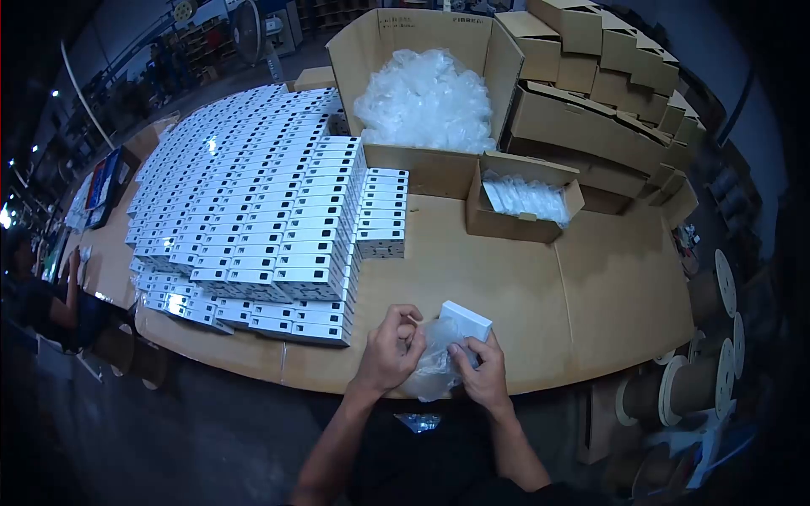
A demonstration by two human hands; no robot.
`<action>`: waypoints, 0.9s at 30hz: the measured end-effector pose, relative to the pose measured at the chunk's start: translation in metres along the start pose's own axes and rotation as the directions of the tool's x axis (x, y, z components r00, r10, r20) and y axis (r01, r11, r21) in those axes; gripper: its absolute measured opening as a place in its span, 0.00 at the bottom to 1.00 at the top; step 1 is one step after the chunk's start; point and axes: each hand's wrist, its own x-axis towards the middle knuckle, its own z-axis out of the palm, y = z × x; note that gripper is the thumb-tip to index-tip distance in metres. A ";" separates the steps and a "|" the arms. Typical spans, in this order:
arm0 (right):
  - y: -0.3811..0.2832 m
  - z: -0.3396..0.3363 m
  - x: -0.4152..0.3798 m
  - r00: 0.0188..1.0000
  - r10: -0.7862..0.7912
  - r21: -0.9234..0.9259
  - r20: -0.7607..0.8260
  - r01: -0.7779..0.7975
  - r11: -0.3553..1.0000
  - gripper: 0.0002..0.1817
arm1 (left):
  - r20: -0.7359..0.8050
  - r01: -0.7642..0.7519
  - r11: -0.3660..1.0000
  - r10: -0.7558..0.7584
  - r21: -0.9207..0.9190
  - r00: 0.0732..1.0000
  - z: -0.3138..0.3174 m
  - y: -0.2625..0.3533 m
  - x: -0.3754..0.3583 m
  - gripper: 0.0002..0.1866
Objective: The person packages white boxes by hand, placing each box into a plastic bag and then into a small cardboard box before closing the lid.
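Observation:
Near the table's front edge, my right hand (483, 375) grips a small white box (466, 319) by its right side, with the thumb pressed over a clear plastic bag (432, 358). The bag is crumpled and lies against the box's near left part. At its left, my left hand (390, 350) is closed with curled fingers and pinches the film. How far the bag covers the box is hidden by the hands. Left of my hands rise large stacks of white boxes with black squares on their ends (253, 228).
Behind stands a big open carton (422, 34) full of clear plastic bags (430, 101). A smaller carton (510, 226) holds flat plastic-wrapped items. Brown cartons (582, 126) are piled at the back right. Cable reels (721, 379) stand at the right, and another person (51, 295) is far left.

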 end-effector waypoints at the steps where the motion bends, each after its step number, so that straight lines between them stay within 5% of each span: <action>1: -0.003 -0.003 0.000 1.000 -0.012 -0.019 0.022 0.012 1.000 0.11 | 0.022 0.074 0.993 -0.072 -0.089 0.997 -0.002 0.006 0.003 0.15; 4: -0.004 -0.005 -0.003 0.998 -0.046 -0.029 0.046 0.048 0.998 0.11 | 0.034 -0.114 0.993 0.115 -0.027 0.993 0.000 0.005 0.010 0.14; 7: -0.002 -0.003 -0.005 0.995 -0.093 -0.022 0.037 0.094 0.995 0.10 | 0.146 -0.056 0.992 0.072 -0.113 0.987 -0.002 0.006 0.013 0.13; 13: -0.003 -0.005 -0.007 0.995 -0.084 -0.019 0.045 0.085 0.996 0.10 | 0.076 0.210 0.904 -0.195 -0.372 0.978 -0.006 -0.009 0.016 0.14; 16: 0.000 -0.004 -0.010 0.997 -0.060 -0.029 -0.053 0.058 0.998 0.12 | -0.242 -0.168 0.821 0.038 -0.545 0.970 0.015 -0.030 0.012 0.24; 19: 0.007 -0.004 -0.009 0.982 -0.066 -0.033 -0.176 0.061 0.998 0.14 | -0.417 -0.279 0.713 -0.021 -0.644 0.909 0.035 -0.033 -0.005 0.38; 21: 0.013 -0.005 -0.010 0.979 -0.047 -0.051 -0.199 0.038 0.998 0.15 | -0.098 0.020 0.571 -0.175 -0.821 0.980 0.037 -0.035 -0.024 0.42; 23: 0.014 -0.001 -0.011 0.974 -0.064 -0.053 -0.218 0.054 0.997 0.16 | 0.166 0.270 0.479 -0.248 -0.835 0.954 0.034 -0.033 -0.029 0.43; 27: 0.011 0.002 -0.013 0.985 -0.054 -0.062 -0.167 0.044 0.997 0.14 | 0.065 0.212 0.751 -0.220 -0.626 0.973 0.039 -0.037 -0.025 0.37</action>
